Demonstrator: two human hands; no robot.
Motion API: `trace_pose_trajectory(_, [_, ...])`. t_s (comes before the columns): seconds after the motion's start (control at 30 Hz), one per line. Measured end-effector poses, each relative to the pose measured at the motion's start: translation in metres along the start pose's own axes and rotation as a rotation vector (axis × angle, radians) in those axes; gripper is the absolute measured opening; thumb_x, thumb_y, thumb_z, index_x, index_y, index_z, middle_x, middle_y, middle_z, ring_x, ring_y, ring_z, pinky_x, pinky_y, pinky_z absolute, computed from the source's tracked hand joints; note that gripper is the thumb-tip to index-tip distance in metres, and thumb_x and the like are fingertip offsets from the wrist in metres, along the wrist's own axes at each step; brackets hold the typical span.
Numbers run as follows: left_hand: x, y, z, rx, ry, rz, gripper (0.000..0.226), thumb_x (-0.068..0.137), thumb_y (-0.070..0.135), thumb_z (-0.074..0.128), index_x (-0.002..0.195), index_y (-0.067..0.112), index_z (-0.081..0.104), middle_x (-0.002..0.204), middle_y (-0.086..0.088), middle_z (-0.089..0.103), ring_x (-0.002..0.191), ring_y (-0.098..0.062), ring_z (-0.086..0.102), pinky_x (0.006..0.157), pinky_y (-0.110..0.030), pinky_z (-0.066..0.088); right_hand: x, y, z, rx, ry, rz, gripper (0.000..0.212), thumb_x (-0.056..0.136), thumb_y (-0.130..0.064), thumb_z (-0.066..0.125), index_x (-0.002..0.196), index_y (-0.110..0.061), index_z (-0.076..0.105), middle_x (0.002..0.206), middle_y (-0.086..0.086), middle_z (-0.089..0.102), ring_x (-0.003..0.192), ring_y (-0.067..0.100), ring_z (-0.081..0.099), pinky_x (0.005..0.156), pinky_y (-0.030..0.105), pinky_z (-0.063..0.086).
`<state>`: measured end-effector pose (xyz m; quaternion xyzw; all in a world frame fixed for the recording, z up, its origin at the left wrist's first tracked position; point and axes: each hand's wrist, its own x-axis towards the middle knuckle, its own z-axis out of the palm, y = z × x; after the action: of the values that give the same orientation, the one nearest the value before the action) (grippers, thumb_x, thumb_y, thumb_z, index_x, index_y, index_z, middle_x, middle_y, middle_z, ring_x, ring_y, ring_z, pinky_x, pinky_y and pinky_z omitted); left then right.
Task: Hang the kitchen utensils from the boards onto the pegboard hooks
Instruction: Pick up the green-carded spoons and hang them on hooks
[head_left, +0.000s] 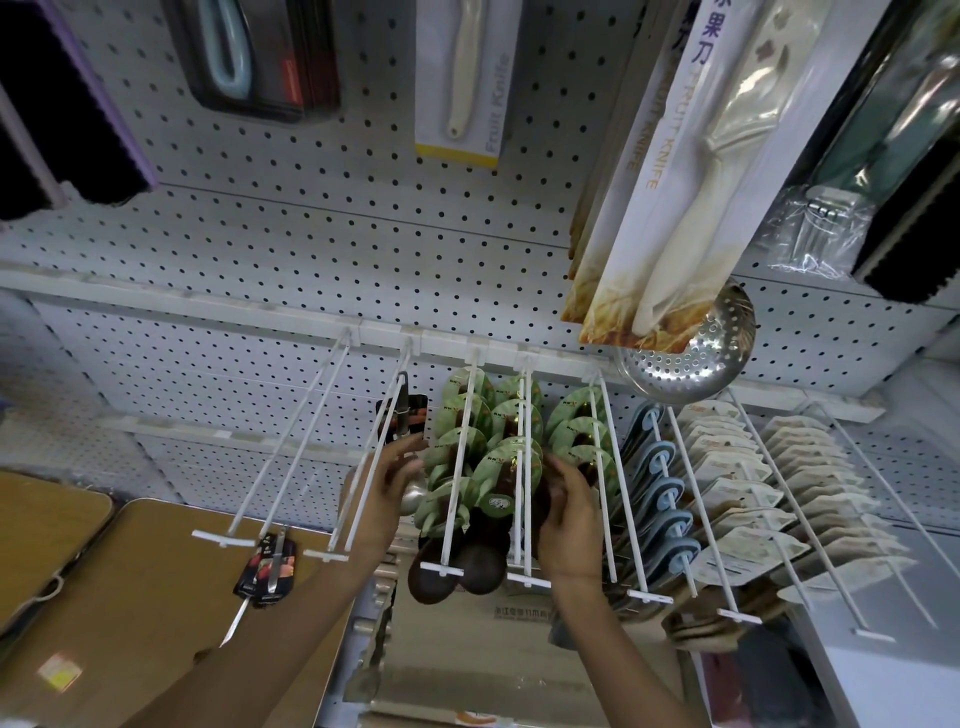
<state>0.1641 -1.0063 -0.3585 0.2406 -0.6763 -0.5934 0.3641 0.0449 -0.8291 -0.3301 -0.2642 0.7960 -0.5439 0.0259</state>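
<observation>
While both forearms reach up from the bottom edge, the left hand (390, 486) curls its fingers round a shiny metal spoon bowl (414, 496) beside a white wire hook (371, 462), and the right hand (569, 512) grips the dark rounded wooden spoons (480, 564) hanging on the next hooks, its fingers wrapped about their handles. Those spoons carry oval green cards (470, 415), glossy and overlapping like scales. Low on the left lies a flat brown board (130, 597) with a smooth grain, and on it rests a carded utensil (270, 566) with a slim steel blade and a black printed backing. Further right, blue plastic discs (665, 499) and pale cream cards (748, 499) crowd their own long hooks. Behind them spreads the white pegboard (260, 234), matt and dotted with round holes. A perforated steel skimmer (691, 353) hangs there, and above it boxed fruit knives (691, 171) with ivory handles.
</observation>
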Motion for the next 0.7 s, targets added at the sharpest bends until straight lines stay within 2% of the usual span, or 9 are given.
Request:
trace_pose_trajectory(0.1, [-0.022, 0.004, -0.008, 0.098, 0.041, 0.125, 0.022, 0.097, -0.003, 0.056, 0.098, 0.011, 0.072, 0.099, 0.002, 0.075, 0.099, -0.018, 0.071, 0.086, -0.022, 0.055, -0.013, 0.009, 0.0, -0.011, 0.037, -0.065, 0.037, 0.093, 0.013, 0.045, 0.112, -0.016, 0.058, 0.108, -0.008, 0.051, 0.102, 0.012, 0.057, 0.088, 0.001, 0.039])
trace_pose_trajectory(0.2, [-0.045, 0.005, -0.013, 0.193, -0.051, 0.204, 0.014, 0.098, 0.037, 0.057, 0.096, 0.028, 0.067, 0.102, 0.014, 0.068, 0.099, -0.003, 0.066, 0.087, -0.017, 0.05, -0.018, 0.016, 0.001, -0.033, -0.04, -0.084, 0.03, 0.096, -0.003, 0.051, 0.114, -0.026, 0.056, 0.11, -0.019, 0.05, 0.102, 0.004, 0.057, 0.088, 0.017, 0.047])
trace_pose_trajectory(0.27, [-0.052, -0.001, -0.014, 0.304, -0.058, 0.146, 0.035, 0.088, 0.066, 0.053, 0.102, 0.037, 0.067, 0.106, 0.02, 0.066, 0.1, 0.003, 0.063, 0.087, -0.015, 0.049, -0.016, 0.018, 0.004, -0.034, -0.063, -0.041, 0.029, 0.096, -0.007, 0.054, 0.119, -0.024, 0.056, 0.109, -0.014, 0.053, 0.102, 0.005, 0.058, 0.09, 0.027, 0.051])
trace_pose_trajectory(0.3, [-0.053, -0.002, -0.013, 0.315, -0.062, 0.111, 0.045, 0.085, 0.072, 0.053, 0.104, 0.034, 0.068, 0.11, 0.018, 0.066, 0.101, 0.003, 0.063, 0.089, -0.015, 0.049, -0.015, 0.017, 0.006, -0.012, -0.054, -0.015, 0.031, 0.095, -0.008, 0.056, 0.121, -0.024, 0.055, 0.109, -0.008, 0.055, 0.101, 0.007, 0.058, 0.09, 0.029, 0.051])
trace_pose_trajectory(0.37, [-0.054, 0.002, -0.01, 0.257, -0.067, 0.109, 0.052, 0.088, 0.065, 0.058, 0.112, 0.02, 0.068, 0.115, 0.008, 0.068, 0.102, 0.0, 0.064, 0.092, -0.019, 0.051, -0.012, 0.012, 0.008, 0.033, -0.023, 0.011, 0.035, 0.094, -0.01, 0.059, 0.123, -0.026, 0.05, 0.112, -0.001, 0.055, 0.102, 0.009, 0.057, 0.09, 0.026, 0.05])
trace_pose_trajectory(0.47, [-0.048, 0.018, -0.005, 0.235, -0.084, 0.138, 0.011, 0.092, 0.016, 0.068, 0.101, 0.01, 0.07, 0.104, 0.016, 0.072, 0.095, -0.001, 0.067, 0.085, -0.015, 0.05, -0.011, 0.009, 0.009, 0.023, 0.013, -0.019, 0.035, 0.095, -0.013, 0.058, 0.127, -0.019, 0.047, 0.118, -0.004, 0.048, 0.106, 0.01, 0.055, 0.092, 0.021, 0.047])
trace_pose_trajectory(0.5, [-0.046, 0.023, -0.005, 0.258, -0.087, 0.124, 0.005, 0.092, 0.007, 0.067, 0.094, 0.008, 0.071, 0.098, 0.011, 0.072, 0.092, -0.002, 0.066, 0.082, -0.013, 0.048, -0.01, 0.01, 0.009, 0.024, 0.022, -0.017, 0.031, 0.096, -0.014, 0.058, 0.125, -0.018, 0.048, 0.116, -0.003, 0.05, 0.105, 0.011, 0.056, 0.091, 0.022, 0.047])
trace_pose_trajectory(0.6, [-0.045, 0.025, -0.005, 0.252, -0.081, 0.069, 0.006, 0.093, 0.005, 0.066, 0.089, 0.007, 0.071, 0.089, -0.003, 0.072, 0.086, -0.006, 0.067, 0.077, -0.01, 0.046, -0.004, 0.006, 0.006, 0.036, 0.036, -0.014, 0.015, 0.095, -0.009, 0.059, 0.108, -0.016, 0.054, 0.103, 0.003, 0.056, 0.095, 0.003, 0.056, 0.085, 0.02, 0.046])
trace_pose_trajectory(0.7, [-0.044, 0.023, -0.008, 0.255, -0.076, 0.015, 0.011, 0.095, 0.01, 0.065, 0.085, 0.015, 0.068, 0.079, 0.005, 0.07, 0.081, -0.008, 0.067, 0.074, -0.011, 0.047, 0.0, 0.002, 0.0, 0.11, -0.008, -0.016, 0.008, 0.095, -0.003, 0.057, 0.093, -0.009, 0.052, 0.091, 0.011, 0.055, 0.078, -0.006, 0.051, 0.072, 0.005, 0.039])
